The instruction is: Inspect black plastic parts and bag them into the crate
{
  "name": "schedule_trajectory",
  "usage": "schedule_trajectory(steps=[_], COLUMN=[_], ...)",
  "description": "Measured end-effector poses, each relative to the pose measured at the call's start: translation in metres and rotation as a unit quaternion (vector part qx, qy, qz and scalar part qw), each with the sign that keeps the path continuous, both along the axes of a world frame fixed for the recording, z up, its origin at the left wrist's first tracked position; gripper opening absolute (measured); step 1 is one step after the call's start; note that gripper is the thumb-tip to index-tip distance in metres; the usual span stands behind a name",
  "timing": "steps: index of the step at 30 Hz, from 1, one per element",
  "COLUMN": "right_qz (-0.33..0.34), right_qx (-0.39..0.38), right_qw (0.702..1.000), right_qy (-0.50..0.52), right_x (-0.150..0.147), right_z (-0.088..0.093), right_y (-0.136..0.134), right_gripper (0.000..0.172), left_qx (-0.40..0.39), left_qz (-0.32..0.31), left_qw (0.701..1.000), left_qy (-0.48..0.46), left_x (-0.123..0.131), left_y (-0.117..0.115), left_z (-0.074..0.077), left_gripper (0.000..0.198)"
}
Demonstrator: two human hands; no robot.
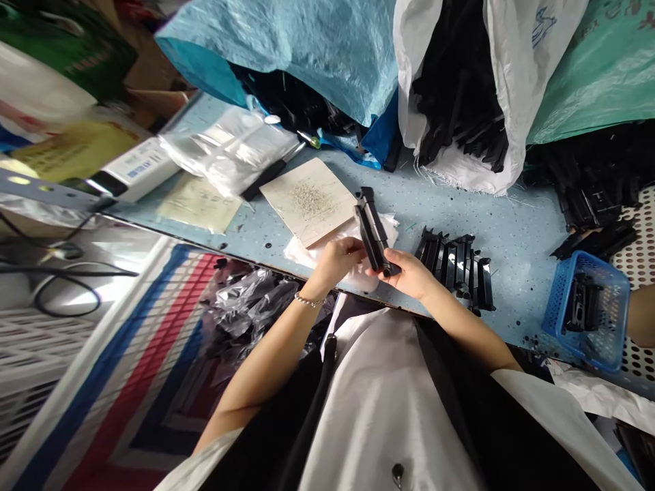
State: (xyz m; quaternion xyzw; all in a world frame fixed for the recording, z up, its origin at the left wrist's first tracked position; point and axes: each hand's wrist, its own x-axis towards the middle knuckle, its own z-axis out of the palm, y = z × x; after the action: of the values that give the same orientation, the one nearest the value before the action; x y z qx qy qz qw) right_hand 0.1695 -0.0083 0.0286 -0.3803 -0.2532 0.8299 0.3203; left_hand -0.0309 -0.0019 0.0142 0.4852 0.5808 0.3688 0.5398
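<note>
A long black plastic part (372, 228) with a shiny flat face stands tilted between my hands, over the table's front edge. My right hand (406, 273) is closed round its lower end, thumb on top. Beside its left edge, my left hand (340, 260) has its fingertips pinched together; whatever they hold is hidden. Under my hands lies crumpled white plastic (307, 254). Just behind is a pale square board (276, 187) with a heap of tiny metallic pieces (314, 198) on it. To the right, several similar black parts (453, 266) lie in a row.
Behind are a blue bag (307, 41) and a white sack (409, 82), both with black parts inside. A blue basket (552, 307) stands at right, near another person's arm (642, 315). A white box (140, 167) and clear plastic bags (230, 146) lie left.
</note>
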Motion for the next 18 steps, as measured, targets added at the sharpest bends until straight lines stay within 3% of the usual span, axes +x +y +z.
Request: schedule_trajectory(steps=[4, 7, 9, 13, 16, 18], right_qz=[-0.088, -0.114, -0.107, -0.033, 0.072, 0.104], right_qx=[-0.051, -0.061, -0.028, 0.033, -0.05, -0.134], right_qw=[0.994, 0.991, 0.992, 0.996, 0.996, 0.985], right_qy=[-0.023, -0.045, -0.064, -0.077, -0.022, 0.018], right_x=[-0.004, 0.009, 0.022, 0.049, 0.059, 0.057], right_z=[-0.012, -0.012, -0.005, 0.018, 0.026, 0.02], right_y=[0.016, 0.023, 0.019, -0.013, -0.043, -0.053], right_gripper=[0.038, 0.035, 0.034, 0.043, 0.054, 0.052], left_qx=[0.131, 0.247, 0.253, 0.207, 0.219, 0.253], left_qz=[0.062, -0.019, -0.061, -0.029, -0.025, -0.03], left_qw=[0.987, 0.947, 0.934, 0.949, 0.953, 0.948], left_qy=[0.069, 0.203, 0.245, 0.236, 0.207, 0.19], left_x=[-0.015, -0.023, -0.022, -0.014, -0.009, -0.004], left_y=[-0.008, -0.013, -0.013, -0.008, -0.008, -0.016], left_z=[0.01, 0.015, 0.014, 0.006, 0.007, 0.013], left_gripper=[0.009, 0.025, 0.03, 0.026, 0.033, 0.037])
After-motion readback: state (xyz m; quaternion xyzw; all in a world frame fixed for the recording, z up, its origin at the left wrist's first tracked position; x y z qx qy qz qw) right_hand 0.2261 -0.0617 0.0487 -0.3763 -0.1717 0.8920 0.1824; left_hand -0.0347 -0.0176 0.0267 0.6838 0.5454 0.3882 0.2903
